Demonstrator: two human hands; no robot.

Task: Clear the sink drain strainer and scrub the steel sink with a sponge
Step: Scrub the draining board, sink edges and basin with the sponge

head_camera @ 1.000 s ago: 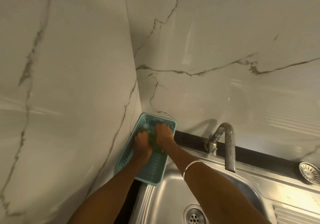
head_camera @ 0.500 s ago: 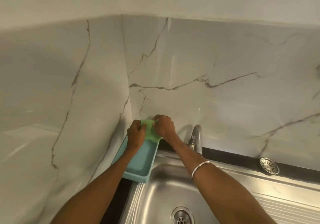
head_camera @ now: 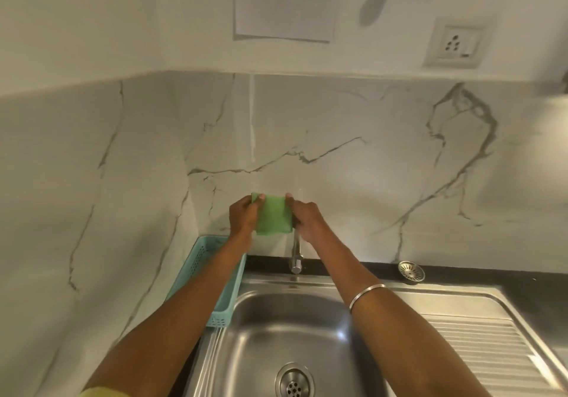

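A flat green sponge [head_camera: 273, 214] is held up in front of the marble wall, above the tap [head_camera: 295, 253]. My left hand [head_camera: 244, 216] grips its left edge and my right hand [head_camera: 307, 220] grips its right edge. Below them lies the steel sink [head_camera: 261, 350], its basin bare, with the drain hole [head_camera: 294, 381] at the bottom of the view. The round metal drain strainer [head_camera: 411, 270] sits apart on the black counter strip behind the sink, to the right.
A teal plastic basket [head_camera: 201, 266] stands in the corner left of the sink, partly under my left forearm. The ribbed drainboard [head_camera: 479, 350] extends to the right. A wall socket [head_camera: 456, 46] is high on the right.
Both hands lifted the green sponge out of the teal basket and carried it right, above the tap. The camera tilted up and back, showing more wall.
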